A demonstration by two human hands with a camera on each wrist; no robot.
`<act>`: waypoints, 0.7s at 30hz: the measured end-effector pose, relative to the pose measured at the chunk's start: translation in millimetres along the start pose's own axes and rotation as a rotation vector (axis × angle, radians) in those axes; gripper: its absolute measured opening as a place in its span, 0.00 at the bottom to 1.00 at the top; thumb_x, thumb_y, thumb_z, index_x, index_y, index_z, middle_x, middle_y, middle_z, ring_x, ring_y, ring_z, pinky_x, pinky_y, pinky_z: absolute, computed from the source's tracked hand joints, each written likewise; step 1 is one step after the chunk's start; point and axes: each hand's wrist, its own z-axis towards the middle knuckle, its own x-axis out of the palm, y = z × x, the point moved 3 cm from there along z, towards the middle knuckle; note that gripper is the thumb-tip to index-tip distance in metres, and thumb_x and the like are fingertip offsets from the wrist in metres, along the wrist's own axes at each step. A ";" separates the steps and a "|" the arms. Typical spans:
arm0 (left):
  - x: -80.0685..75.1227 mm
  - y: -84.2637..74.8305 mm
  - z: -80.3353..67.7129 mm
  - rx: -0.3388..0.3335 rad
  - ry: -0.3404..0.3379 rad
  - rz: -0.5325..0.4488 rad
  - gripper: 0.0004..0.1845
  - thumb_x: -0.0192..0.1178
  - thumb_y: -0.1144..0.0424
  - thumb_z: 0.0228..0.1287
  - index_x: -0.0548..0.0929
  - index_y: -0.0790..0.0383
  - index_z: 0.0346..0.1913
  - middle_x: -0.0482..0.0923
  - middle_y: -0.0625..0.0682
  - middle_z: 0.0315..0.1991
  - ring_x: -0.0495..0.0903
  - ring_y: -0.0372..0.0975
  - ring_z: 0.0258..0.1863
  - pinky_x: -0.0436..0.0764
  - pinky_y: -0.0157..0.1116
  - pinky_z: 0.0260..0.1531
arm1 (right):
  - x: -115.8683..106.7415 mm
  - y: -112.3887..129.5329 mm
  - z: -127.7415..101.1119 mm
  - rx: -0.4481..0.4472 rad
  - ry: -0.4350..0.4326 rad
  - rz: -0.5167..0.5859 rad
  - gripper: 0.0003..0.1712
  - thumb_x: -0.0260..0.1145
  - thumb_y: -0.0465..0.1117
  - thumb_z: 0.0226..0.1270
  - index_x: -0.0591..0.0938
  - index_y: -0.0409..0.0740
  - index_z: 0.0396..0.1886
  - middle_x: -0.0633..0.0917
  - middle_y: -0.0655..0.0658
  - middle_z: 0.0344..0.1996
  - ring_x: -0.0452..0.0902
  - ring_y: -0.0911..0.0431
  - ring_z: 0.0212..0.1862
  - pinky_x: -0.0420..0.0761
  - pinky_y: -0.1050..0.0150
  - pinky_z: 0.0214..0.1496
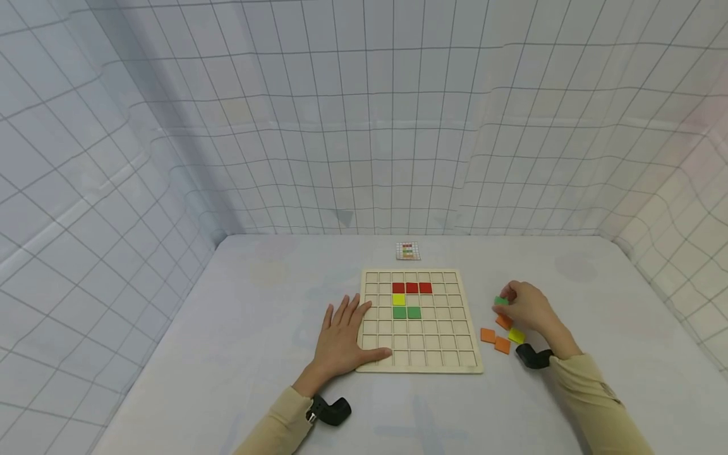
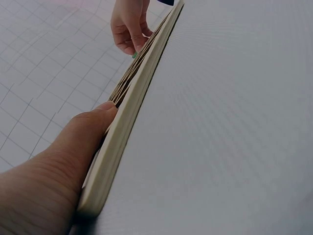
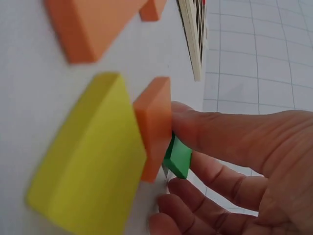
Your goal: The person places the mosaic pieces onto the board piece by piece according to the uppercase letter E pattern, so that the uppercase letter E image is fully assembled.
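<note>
My right hand [image 1: 529,306] pinches a green square tile [image 3: 180,157] between thumb and fingers, low over the table right of the board. Just nearer than that hand lie an orange tile [image 1: 503,322], a yellow tile [image 1: 517,335] and two more orange ones. My left hand [image 1: 340,344] rests with spread fingers on the left edge of the wooden grid board [image 1: 443,341], its thumb across the lower left squares. In the board's upper part sit three red tiles [image 1: 412,288] in a row, a yellow tile [image 1: 399,299] below the leftmost, and two green tiles [image 1: 414,313] under that.
Behind the board lies a small card [image 1: 407,251] printed with a coloured grid pattern. A white cloth covers the table [image 1: 256,316]. White sheeting with dark grid lines [image 1: 352,126] hangs at the back and both sides.
</note>
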 end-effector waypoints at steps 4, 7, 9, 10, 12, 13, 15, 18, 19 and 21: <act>0.4 0.5 -0.1 0.000 0.001 0.005 0.56 0.55 0.23 0.45 0.57 0.54 0.73 0.49 0.55 0.74 0.43 0.47 0.73 0.37 0.50 0.68 | 2.3 3.5 1.6 0.004 -0.004 0.023 0.16 0.72 0.38 0.56 0.74 0.33 0.35 0.77 0.41 0.29 0.71 0.51 0.30 0.73 0.60 0.29; 0.3 0.0 -0.4 0.002 0.004 -0.003 0.56 0.55 0.23 0.45 0.58 0.54 0.73 0.49 0.55 0.74 0.43 0.48 0.73 0.37 0.51 0.68 | 4.2 5.4 1.8 0.010 -0.031 0.041 0.15 0.72 0.37 0.56 0.74 0.34 0.34 0.78 0.41 0.28 0.71 0.51 0.28 0.73 0.61 0.29; 0.1 -0.3 -0.6 0.003 0.007 -0.004 0.56 0.55 0.23 0.46 0.58 0.54 0.73 0.49 0.55 0.74 0.43 0.48 0.73 0.37 0.51 0.68 | 5.1 6.7 1.8 0.007 -0.061 0.044 0.14 0.71 0.37 0.57 0.74 0.35 0.33 0.79 0.41 0.28 0.72 0.51 0.28 0.73 0.60 0.28; 0.1 -0.4 -0.7 0.002 0.009 -0.003 0.56 0.55 0.23 0.46 0.58 0.54 0.73 0.49 0.55 0.74 0.43 0.48 0.73 0.37 0.51 0.68 | 5.5 7.3 2.1 0.001 -0.082 0.042 0.13 0.71 0.37 0.57 0.75 0.36 0.33 0.80 0.42 0.28 0.73 0.51 0.28 0.74 0.60 0.29; -0.3 -0.7 -0.8 0.003 0.008 0.000 0.56 0.55 0.23 0.46 0.58 0.55 0.73 0.49 0.55 0.74 0.43 0.48 0.73 0.37 0.51 0.68 | 6.2 8.6 2.9 -0.018 -0.122 0.040 0.12 0.70 0.36 0.57 0.75 0.36 0.32 0.80 0.42 0.28 0.74 0.51 0.28 0.74 0.60 0.29; -0.3 -0.7 -0.9 0.003 0.009 0.003 0.56 0.55 0.23 0.46 0.58 0.55 0.73 0.49 0.55 0.74 0.43 0.48 0.73 0.37 0.51 0.68 | 6.3 9.9 3.1 -0.032 -0.141 0.040 0.11 0.70 0.36 0.57 0.76 0.36 0.32 0.80 0.43 0.27 0.74 0.51 0.28 0.74 0.59 0.30; -0.6 -0.6 -0.9 0.003 0.008 0.002 0.56 0.55 0.24 0.46 0.58 0.55 0.73 0.49 0.55 0.74 0.43 0.48 0.73 0.37 0.51 0.68 | 7.4 12.4 4.0 -0.060 -0.175 0.050 0.10 0.70 0.35 0.57 0.77 0.36 0.32 0.81 0.44 0.26 0.75 0.52 0.28 0.74 0.60 0.30; -0.7 -0.3 -0.9 0.003 0.009 0.002 0.56 0.56 0.24 0.46 0.58 0.55 0.73 0.49 0.55 0.74 0.43 0.48 0.73 0.37 0.51 0.68 | 10.6 18.2 5.0 -0.105 -0.198 0.081 0.09 0.71 0.35 0.57 0.78 0.37 0.32 0.81 0.46 0.26 0.75 0.53 0.28 0.75 0.62 0.29; -0.8 -0.2 -0.8 0.003 0.008 0.002 0.56 0.56 0.24 0.46 0.58 0.55 0.73 0.49 0.55 0.74 0.43 0.48 0.73 0.37 0.51 0.68 | 12.3 20.7 5.4 -0.120 -0.195 0.100 0.10 0.71 0.35 0.58 0.78 0.37 0.33 0.80 0.46 0.26 0.75 0.54 0.27 0.75 0.63 0.28; -0.9 0.1 -0.5 0.002 0.007 0.005 0.56 0.55 0.23 0.46 0.57 0.54 0.73 0.49 0.55 0.74 0.43 0.47 0.73 0.37 0.50 0.68 | 16.3 27.0 6.2 -0.156 -0.183 0.140 0.10 0.72 0.36 0.58 0.78 0.38 0.33 0.79 0.48 0.25 0.74 0.55 0.26 0.74 0.65 0.26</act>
